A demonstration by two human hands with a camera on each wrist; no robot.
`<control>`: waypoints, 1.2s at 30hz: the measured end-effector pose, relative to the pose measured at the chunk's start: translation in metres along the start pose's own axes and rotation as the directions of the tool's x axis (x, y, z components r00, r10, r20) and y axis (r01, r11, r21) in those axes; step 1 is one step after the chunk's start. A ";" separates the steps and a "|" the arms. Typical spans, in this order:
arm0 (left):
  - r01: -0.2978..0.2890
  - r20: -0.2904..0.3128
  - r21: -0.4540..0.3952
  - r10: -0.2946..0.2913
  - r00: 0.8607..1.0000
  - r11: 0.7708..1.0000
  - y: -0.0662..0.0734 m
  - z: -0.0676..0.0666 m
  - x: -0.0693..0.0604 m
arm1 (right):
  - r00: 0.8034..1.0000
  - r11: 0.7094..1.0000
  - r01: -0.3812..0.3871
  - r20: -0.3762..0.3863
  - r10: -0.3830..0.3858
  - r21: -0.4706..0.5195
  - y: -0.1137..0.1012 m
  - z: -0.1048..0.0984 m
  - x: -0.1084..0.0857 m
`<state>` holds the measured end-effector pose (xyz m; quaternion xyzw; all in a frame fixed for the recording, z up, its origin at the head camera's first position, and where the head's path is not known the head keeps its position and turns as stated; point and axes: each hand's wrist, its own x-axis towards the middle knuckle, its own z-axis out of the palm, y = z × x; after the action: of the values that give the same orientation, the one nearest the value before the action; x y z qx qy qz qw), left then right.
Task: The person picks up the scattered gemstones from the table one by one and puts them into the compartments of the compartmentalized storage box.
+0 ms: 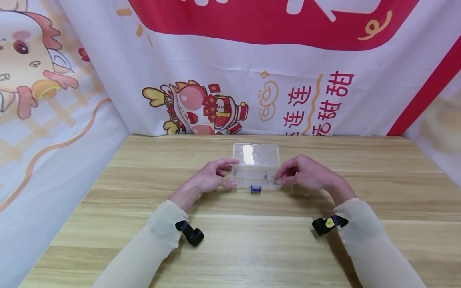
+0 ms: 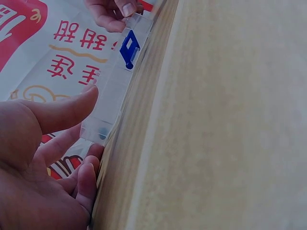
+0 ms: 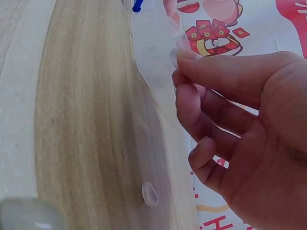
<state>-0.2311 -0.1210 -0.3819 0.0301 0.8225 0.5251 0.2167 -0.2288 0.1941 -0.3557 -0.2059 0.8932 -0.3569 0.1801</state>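
A clear plastic compartment box (image 1: 255, 176) lies on the table, its transparent lid (image 1: 264, 154) tipped back and a blue latch (image 1: 255, 189) on its front. A few small dark round pieces show in its compartments. My left hand (image 1: 212, 176) rests at the box's left end, thumb and fingers spread with nothing between them. At the right end, my right hand (image 1: 306, 172) pinches a small greyish, see-through piece (image 3: 173, 56) between thumb and forefinger; the fingertips hide most of it.
A small clear oval piece (image 3: 149, 193) lies on the wooden table (image 1: 245, 248), right of the box. White printed cloth (image 1: 223, 56) hangs behind the table and along both sides. Each wrist wears a black camera mount.
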 end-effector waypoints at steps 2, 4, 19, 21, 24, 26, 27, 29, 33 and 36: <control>0.002 0.000 -0.001 -0.002 1.000 1.000 0.000 0.000 0.000 | 1.000 1.000 -0.001 0.002 0.001 -0.001 0.000 0.000 0.000; 0.003 0.003 0.000 -0.003 1.000 1.000 0.000 0.000 0.000 | 1.000 1.000 -0.003 0.002 0.003 -0.002 -0.001 0.000 0.000; -0.008 0.006 -0.007 0.008 1.000 1.000 -0.001 -0.001 0.000 | 1.000 1.000 -0.006 -0.003 0.006 0.006 0.001 0.000 0.001; -0.010 0.010 -0.006 0.010 1.000 1.000 -0.001 -0.001 0.000 | 1.000 1.000 -0.010 -0.004 0.010 0.006 0.001 0.000 0.001; -0.011 0.010 0.000 0.011 1.000 1.000 -0.001 -0.001 0.000 | 1.000 1.000 -0.011 0.001 0.011 0.012 0.002 0.000 0.001; -0.011 0.006 0.003 0.011 1.000 1.000 -0.001 -0.002 -0.001 | 1.000 1.000 -0.007 0.004 0.007 0.017 0.002 -0.001 0.001; -0.011 0.005 0.005 0.011 1.000 1.000 -0.002 -0.002 -0.001 | 1.000 1.000 -0.007 0.005 0.007 0.021 0.003 -0.002 0.002; -0.013 0.004 0.006 0.013 1.000 1.000 -0.002 -0.002 -0.001 | 1.000 1.000 -0.004 0.004 0.003 0.027 0.004 -0.004 0.002; -0.016 0.008 0.006 0.016 1.000 1.000 -0.001 -0.002 -0.001 | 1.000 0.999 -0.005 -0.005 0.005 0.035 0.013 -0.013 -0.003; -0.012 0.012 0.007 0.012 1.000 1.000 -0.001 -0.002 0.000 | 1.000 0.999 -0.007 -0.004 0.008 0.048 0.024 -0.021 -0.010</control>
<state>-0.2315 -0.1227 -0.3819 0.0391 0.8229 0.5233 0.2181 -0.2357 0.2267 -0.3566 -0.1974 0.8854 -0.3782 0.1844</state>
